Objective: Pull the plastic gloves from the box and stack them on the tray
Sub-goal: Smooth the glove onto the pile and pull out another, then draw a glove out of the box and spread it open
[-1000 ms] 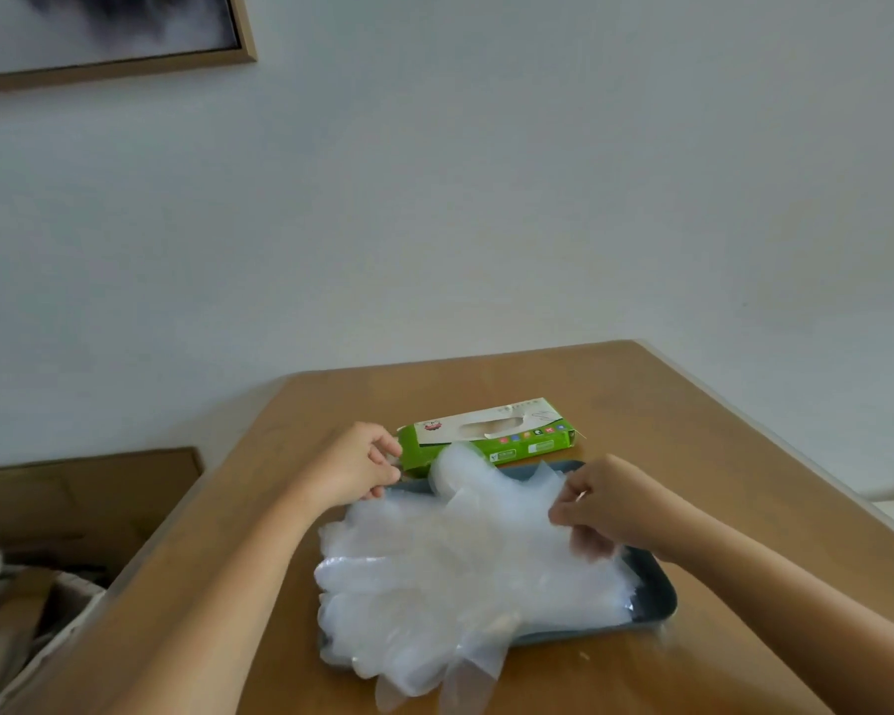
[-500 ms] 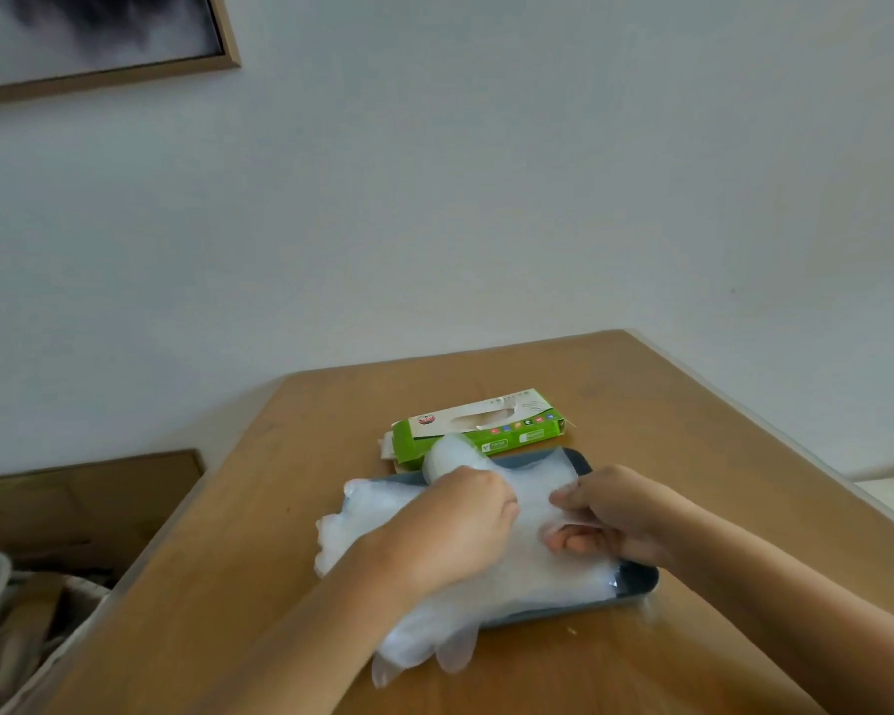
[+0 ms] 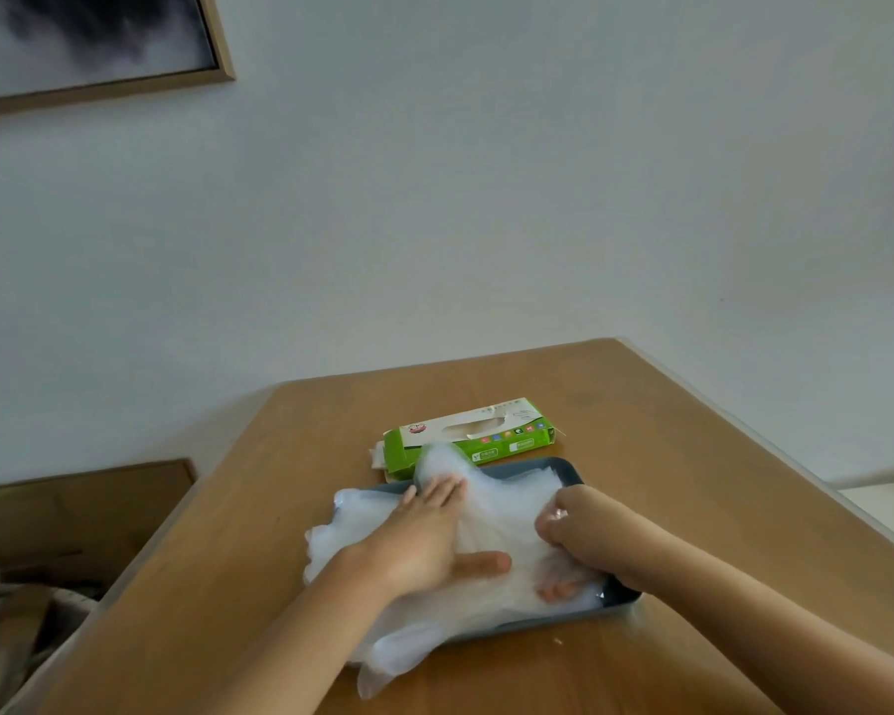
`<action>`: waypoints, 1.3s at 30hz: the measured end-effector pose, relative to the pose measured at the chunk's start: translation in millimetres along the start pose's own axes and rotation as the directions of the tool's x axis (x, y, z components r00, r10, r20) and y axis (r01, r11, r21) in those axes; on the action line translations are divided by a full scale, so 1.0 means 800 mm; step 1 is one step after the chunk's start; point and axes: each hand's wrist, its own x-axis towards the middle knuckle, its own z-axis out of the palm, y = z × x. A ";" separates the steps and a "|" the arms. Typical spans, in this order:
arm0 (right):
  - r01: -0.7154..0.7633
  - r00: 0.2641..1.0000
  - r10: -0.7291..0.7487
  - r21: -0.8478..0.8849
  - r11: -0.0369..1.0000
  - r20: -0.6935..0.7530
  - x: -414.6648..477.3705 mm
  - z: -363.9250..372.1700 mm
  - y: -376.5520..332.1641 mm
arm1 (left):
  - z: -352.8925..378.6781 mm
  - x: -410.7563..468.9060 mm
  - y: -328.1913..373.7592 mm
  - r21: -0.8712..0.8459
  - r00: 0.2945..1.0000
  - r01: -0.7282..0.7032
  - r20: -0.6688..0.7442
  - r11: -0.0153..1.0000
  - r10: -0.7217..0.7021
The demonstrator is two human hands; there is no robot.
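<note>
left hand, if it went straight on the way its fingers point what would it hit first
The left hand lies flat on the glove pile, fingers aimed at the green box. It would first meet the pile's raised hump just ahead, then probably the box; depth is unclear.

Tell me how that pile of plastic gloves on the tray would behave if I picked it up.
Probably very floppy: the gloves drape over the tray rim onto the table. Likely light and thin, since fingers of the right hand show through the film. Layers may slide apart; the left hand presses flat on them.
</note>
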 end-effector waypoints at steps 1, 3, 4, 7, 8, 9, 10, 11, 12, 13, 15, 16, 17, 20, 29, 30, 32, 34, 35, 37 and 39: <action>0.007 1.000 -0.008 -0.056 0.998 -0.007 -0.004 -0.004 -0.002 | 0.001 0.002 -0.005 0.019 1.000 0.003 -0.015 1.000 -0.003; 0.046 0.999 -0.050 -0.180 0.983 -0.017 -0.011 -0.012 -0.006 | 0.003 0.006 -0.012 0.058 0.999 0.035 -0.031 0.998 -0.034; 0.068 0.996 -0.081 -0.259 0.963 -0.041 -0.017 -0.017 -0.008 | 0.003 0.007 -0.015 0.070 0.998 0.056 -0.033 0.996 -0.054; 0.174 0.899 -0.364 -0.564 0.807 -0.244 -0.022 -0.026 -0.010 | 0.003 0.011 -0.021 0.062 0.996 0.089 -0.023 0.994 -0.088; 0.278 0.823 -0.507 -0.597 0.752 -0.256 -0.021 -0.026 -0.011 | 0.005 0.013 -0.023 0.055 0.996 0.089 -0.013 0.995 -0.088; 0.415 0.740 -0.638 -0.602 0.683 -0.214 -0.018 -0.026 -0.011 | 0.006 0.015 -0.024 0.048 0.996 0.089 -0.003 0.995 -0.089; 0.535 0.678 -0.726 -0.599 0.596 -0.117 -0.015 -0.024 -0.011 | 0.006 0.015 -0.024 0.035 0.996 0.089 0.006 0.995 -0.089; 0.621 0.654 -0.756 -0.582 0.524 0.017 -0.012 -0.021 -0.010 | 0.006 0.015 -0.022 0.017 0.996 0.090 0.013 0.996 -0.090; 0.670 0.660 -0.735 -0.566 0.480 0.157 -0.009 -0.016 -0.007 | 0.005 0.013 -0.022 -0.004 0.996 0.091 0.020 0.996 -0.091; 0.672 0.702 -0.655 -0.563 0.481 0.279 -0.009 -0.012 -0.004 | 0.004 0.011 -0.020 -0.026 0.996 0.090 0.031 0.996 -0.089; 0.615 0.787 -0.449 -0.585 0.528 0.423 -0.005 -0.011 0.006 | 0.000 0.004 -0.024 -0.066 0.996 0.073 0.060 0.995 -0.069; 0.594 0.804 -0.394 -0.589 0.548 0.445 -0.003 -0.014 0.008 | -0.001 0.000 -0.028 -0.084 0.996 0.061 0.076 0.995 -0.055; 0.576 0.817 -0.361 -0.591 0.565 0.450 -0.002 -0.017 0.010 | -0.003 -0.005 -0.034 -0.089 0.995 0.044 0.092 0.995 -0.036; 0.543 0.836 -0.286 -0.630 0.554 0.469 -0.001 -0.027 0.007 | -0.004 -0.021 -0.055 0.010 0.989 -0.014 0.151 1.000 0.012; 0.508 0.837 -0.160 -0.637 0.580 0.523 0.007 -0.044 -0.018 | -0.042 -0.049 -0.079 0.126 0.933 0.048 0.349 0.991 -0.090; 0.492 0.845 -0.168 -0.617 0.615 0.507 0.011 -0.048 -0.023 | -0.050 -0.049 -0.083 0.094 0.932 0.047 0.354 0.994 -0.078; 0.470 0.868 -0.245 -0.556 0.686 0.432 0.025 -0.057 -0.033 | -0.067 -0.048 -0.089 -0.066 0.941 0.040 0.339 0.997 -0.015; 0.476 0.879 -0.367 -0.514 0.713 0.305 0.048 -0.067 -0.042 | -0.082 -0.041 -0.094 -0.175 0.963 0.035 0.269 0.984 0.014; 0.477 0.877 -0.420 -0.509 0.716 0.232 0.062 -0.071 -0.044 | -0.087 -0.035 -0.097 -0.169 0.979 0.039 0.205 0.985 -0.003; 0.489 0.855 -0.505 -0.507 0.710 0.117 0.094 -0.073 -0.050 | -0.093 -0.016 -0.103 -0.190 0.997 0.058 0.054 0.980 -0.049; 0.503 0.833 -0.552 -0.482 0.717 0.048 0.127 -0.068 -0.051 | -0.088 0.006 -0.105 -0.290 0.996 0.065 -0.038 0.955 -0.079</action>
